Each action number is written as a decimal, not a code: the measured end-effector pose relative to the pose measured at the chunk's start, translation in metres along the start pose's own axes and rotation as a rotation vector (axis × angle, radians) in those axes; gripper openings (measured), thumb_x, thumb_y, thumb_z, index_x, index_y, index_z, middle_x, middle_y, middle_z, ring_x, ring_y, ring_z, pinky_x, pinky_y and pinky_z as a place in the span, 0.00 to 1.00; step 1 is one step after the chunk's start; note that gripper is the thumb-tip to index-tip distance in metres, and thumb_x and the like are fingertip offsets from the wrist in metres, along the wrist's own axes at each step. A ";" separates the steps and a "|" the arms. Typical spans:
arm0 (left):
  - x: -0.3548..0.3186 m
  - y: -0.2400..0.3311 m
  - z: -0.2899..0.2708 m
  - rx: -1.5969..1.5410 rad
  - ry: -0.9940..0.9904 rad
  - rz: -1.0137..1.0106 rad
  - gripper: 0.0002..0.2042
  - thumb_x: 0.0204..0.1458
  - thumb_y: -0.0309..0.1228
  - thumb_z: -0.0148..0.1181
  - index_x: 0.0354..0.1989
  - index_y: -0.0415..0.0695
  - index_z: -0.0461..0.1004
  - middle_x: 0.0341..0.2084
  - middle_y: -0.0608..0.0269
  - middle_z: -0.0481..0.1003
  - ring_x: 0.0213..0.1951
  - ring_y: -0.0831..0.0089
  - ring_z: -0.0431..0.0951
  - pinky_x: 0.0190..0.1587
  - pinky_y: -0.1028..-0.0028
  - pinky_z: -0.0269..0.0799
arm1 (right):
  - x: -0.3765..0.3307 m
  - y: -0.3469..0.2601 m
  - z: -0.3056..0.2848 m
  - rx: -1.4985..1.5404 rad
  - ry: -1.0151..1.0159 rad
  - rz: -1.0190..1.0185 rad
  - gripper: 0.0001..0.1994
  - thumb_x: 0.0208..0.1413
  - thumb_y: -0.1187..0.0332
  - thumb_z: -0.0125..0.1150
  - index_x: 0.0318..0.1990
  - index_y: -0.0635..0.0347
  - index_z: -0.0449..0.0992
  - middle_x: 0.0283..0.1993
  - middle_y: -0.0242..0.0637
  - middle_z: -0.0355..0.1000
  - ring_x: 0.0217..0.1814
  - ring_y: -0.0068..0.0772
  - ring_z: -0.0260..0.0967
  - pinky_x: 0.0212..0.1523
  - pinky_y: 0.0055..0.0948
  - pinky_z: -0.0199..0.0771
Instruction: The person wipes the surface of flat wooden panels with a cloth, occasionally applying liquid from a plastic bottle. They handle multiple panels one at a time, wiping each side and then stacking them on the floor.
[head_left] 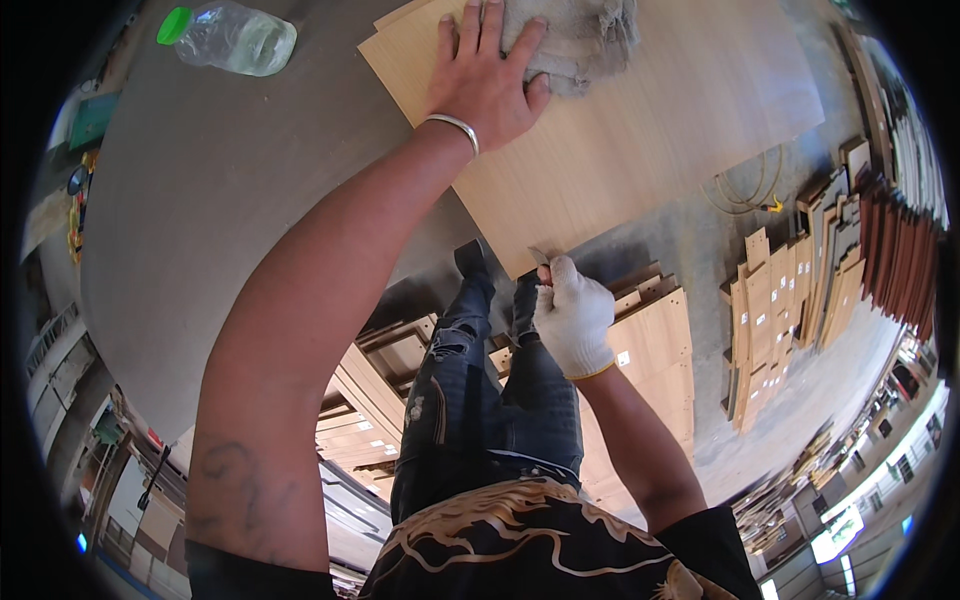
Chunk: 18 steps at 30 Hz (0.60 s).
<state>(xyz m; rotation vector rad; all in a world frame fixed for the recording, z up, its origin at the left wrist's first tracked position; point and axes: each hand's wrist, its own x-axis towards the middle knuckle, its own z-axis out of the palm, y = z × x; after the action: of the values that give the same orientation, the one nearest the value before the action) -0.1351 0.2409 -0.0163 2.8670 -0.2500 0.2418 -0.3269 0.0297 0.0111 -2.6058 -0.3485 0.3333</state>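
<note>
A light wood-grain board [640, 140] lies in front of me, its near corner toward my legs. My bare left hand [485, 85] rests flat on it near the left edge, fingers spread. A folded grey cloth [580, 45] lies beside that hand, against its thumb and index finger. Closed in a white glove, my right hand [577, 315] is at the board's near edge. A small metal blade [538, 254] pokes out from its fingers close to that edge; the rest of it is hidden in the grip.
A clear bottle with a green cap [245, 40] lies on its side on the grey work surface [230, 150]. Stacked panels [645, 365] stand near my legs, with more panel stacks [775, 310] to the right. A yellowish hose [745, 195] shows past the board's right edge.
</note>
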 end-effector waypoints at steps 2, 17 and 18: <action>-0.001 0.000 0.002 -0.005 0.012 0.002 0.36 0.56 0.47 0.58 0.73 0.46 0.64 0.72 0.30 0.54 0.74 0.35 0.52 0.75 0.37 0.46 | 0.001 0.003 0.001 0.034 0.024 -0.001 0.11 0.53 0.68 0.68 0.36 0.54 0.69 0.22 0.44 0.74 0.24 0.53 0.75 0.26 0.49 0.73; 0.007 -0.002 0.000 0.059 0.006 0.003 0.37 0.55 0.46 0.59 0.73 0.45 0.63 0.73 0.28 0.53 0.75 0.36 0.51 0.76 0.39 0.44 | -0.036 0.024 0.018 0.125 -0.181 0.073 0.07 0.54 0.73 0.65 0.38 0.53 0.73 0.28 0.40 0.78 0.31 0.50 0.79 0.32 0.45 0.77; 0.009 0.001 0.001 0.048 -0.011 -0.001 0.38 0.55 0.46 0.60 0.74 0.45 0.62 0.74 0.28 0.52 0.76 0.37 0.50 0.77 0.40 0.43 | -0.028 0.019 0.009 0.215 -0.193 0.091 0.06 0.54 0.75 0.64 0.36 0.53 0.74 0.28 0.41 0.77 0.31 0.52 0.78 0.33 0.46 0.77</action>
<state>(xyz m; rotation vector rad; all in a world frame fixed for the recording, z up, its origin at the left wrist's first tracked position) -0.1264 0.2380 -0.0149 2.9169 -0.2489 0.2347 -0.3526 0.0086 -0.0014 -2.3886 -0.2449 0.6209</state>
